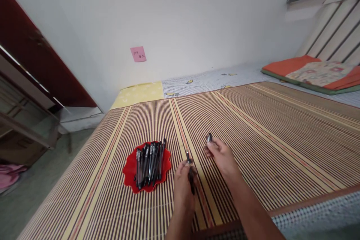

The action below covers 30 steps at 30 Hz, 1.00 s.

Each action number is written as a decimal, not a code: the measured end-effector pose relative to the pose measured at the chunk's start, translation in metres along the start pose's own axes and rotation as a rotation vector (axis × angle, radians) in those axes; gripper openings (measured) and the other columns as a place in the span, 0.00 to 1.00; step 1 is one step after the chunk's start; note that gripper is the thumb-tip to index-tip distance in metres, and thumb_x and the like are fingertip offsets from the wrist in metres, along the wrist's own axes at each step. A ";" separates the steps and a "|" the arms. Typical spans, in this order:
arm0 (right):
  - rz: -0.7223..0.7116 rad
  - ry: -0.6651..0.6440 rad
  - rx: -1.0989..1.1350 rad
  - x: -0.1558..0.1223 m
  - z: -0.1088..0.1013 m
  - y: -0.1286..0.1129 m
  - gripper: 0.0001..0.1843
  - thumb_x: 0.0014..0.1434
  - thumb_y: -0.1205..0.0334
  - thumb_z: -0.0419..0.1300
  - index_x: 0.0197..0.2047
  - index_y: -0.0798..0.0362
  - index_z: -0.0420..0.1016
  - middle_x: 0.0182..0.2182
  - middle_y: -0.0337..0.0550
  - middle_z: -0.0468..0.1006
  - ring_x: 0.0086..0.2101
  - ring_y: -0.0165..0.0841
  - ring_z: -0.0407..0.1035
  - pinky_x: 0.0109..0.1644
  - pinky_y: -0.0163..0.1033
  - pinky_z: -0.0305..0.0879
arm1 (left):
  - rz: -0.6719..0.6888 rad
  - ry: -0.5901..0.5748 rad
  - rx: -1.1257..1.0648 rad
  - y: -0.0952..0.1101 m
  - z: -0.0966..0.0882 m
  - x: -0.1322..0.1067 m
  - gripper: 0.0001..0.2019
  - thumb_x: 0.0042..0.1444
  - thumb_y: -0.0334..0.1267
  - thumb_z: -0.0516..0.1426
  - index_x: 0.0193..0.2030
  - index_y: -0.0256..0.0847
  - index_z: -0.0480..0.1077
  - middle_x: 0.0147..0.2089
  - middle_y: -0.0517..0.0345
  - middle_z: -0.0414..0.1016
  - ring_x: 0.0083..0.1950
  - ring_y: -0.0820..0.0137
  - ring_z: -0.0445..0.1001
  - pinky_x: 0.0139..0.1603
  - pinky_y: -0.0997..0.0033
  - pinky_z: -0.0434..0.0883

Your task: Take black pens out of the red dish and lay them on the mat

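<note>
Left hand (183, 180): from my distant seat, I see its fingers pinching a dark pen (188, 155), the slim point leaning away toward the white wall (213, 18).
Right hand (223, 155): a little farther out, its thumb and fingers pinch a short black piece (209, 137) with a pale, shiny part (a pen cap by its look, though I cannot make it out fully).
Pen and short black piece: near each other but apart, both in front of the striped mat (261, 153).
Red dish (128, 176): scalloped at the rim, resting on the mat just left of the left hand.
Pens (148, 163): a dark bundle lying lengthwise in the dish, some overlapping.
Pink note (138, 54): stuck to the wall, its handwriting too small for me to read.
Bedding (316, 73): orange and floral, folded flat at far right.
</note>
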State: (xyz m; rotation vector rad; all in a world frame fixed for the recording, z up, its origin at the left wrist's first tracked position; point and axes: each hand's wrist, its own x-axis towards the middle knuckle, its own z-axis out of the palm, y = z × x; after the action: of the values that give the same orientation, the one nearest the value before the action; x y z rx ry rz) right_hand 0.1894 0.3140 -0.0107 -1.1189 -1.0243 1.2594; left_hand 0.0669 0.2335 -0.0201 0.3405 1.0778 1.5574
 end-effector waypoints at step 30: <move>-0.077 -0.291 -1.023 0.070 0.107 0.020 0.17 0.53 0.65 0.63 0.47 0.57 0.79 0.45 0.52 0.81 0.43 0.40 0.75 0.41 0.37 0.64 | 0.117 0.224 -0.096 -0.004 0.001 -0.002 0.13 0.45 0.45 0.63 0.30 0.40 0.65 0.21 0.70 0.62 0.18 0.80 0.58 0.19 0.80 0.56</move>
State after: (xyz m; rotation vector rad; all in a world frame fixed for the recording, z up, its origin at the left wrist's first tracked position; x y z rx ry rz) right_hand 0.0845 0.3904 -0.0129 -1.6374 -2.0266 0.8162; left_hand 0.0705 0.2319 -0.0221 0.1686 1.1664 1.7774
